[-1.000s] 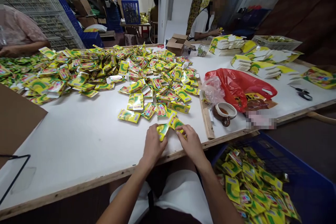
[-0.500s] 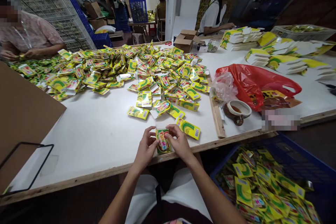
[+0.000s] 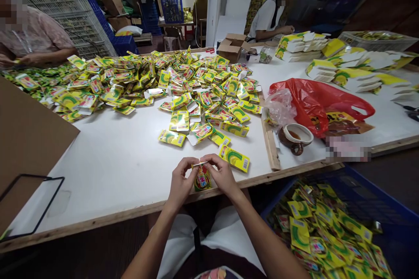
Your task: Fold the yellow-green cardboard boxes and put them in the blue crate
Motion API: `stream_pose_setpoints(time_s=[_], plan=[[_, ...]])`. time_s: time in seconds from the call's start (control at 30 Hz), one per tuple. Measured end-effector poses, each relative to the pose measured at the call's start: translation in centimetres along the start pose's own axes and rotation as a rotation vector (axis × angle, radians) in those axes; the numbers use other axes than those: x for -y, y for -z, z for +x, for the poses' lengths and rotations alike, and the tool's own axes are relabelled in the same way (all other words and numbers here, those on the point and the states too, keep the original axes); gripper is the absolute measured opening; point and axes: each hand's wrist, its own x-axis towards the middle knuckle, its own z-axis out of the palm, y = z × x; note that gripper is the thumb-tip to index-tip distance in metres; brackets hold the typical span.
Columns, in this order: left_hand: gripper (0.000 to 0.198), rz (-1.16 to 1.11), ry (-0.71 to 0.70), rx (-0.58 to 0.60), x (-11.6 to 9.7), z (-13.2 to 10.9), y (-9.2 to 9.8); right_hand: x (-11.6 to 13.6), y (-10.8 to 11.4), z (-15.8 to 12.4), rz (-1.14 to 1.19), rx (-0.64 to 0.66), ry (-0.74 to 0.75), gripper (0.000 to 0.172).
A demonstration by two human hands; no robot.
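Observation:
A small yellow-and-green printed box [image 3: 202, 177] stands at the front edge of the white table [image 3: 131, 170], between my two hands. My left hand [image 3: 182, 180] grips its upper left corner, with thumb and fingers pinched at the top flap. From the other side my right hand [image 3: 223, 176] pinches the upper right corner. The flap shows as a pale strip between my fingertips. Just right of my right hand lies another yellow box [image 3: 234, 158], flat on the table. Beyond my hands spreads a big heap of similar boxes [image 3: 144, 78], some with white end flaps open.
A blue crate [image 3: 386, 213] full of boxes sits low at the right. A wooden strip [image 3: 271, 148], a brown cup [image 3: 296, 137] and a red plastic bag [image 3: 317, 100] lie right of the heap. Cardboard [image 3: 29, 139] rises at left. Co-workers sit at far left and far right.
My fingers have moved from the sides of the box up to its top edge, and both thumbs now press at the flap. My view has shifted slightly.

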Motion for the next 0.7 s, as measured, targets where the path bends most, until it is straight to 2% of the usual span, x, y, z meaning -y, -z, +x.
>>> stream_pose_setpoints(time_s=[0.07, 0.3, 0.4, 0.57, 0.63, 0.7], plan=[[0.013, 0.03, 0.0, -0.022, -0.3, -0.2, 0.1, 0.4, 0.0, -0.2, -0.021, 0.022, 0.016, 0.012], [0.017, 0.025, 0.079, -0.148, -0.6, -0.1, -0.4, 1.7, -0.5, 0.1, -0.082, -0.069, -0.066, 0.013], [0.015, 0.041, 0.056, -0.127, -0.4, -0.1, -0.4, 1.5, -0.6, 0.3, -0.083, -0.068, -0.07, 0.014], [0.013, 0.079, -0.044, -0.023, 0.1, -1.0, 0.4, 1.2, -0.9, -0.6, -0.059, 0.005, -0.013, 0.013], [0.016, 0.088, -0.064, 0.004, 0.3, -1.5, 0.8, 2.1, 0.3, -1.5, -0.095, -0.026, 0.029, 0.013], [0.026, 0.064, -0.049, -0.017, 0.5, -1.8, 1.0, 3.7, 3.2, -2.8, -0.201, -0.136, 0.037, 0.014]])
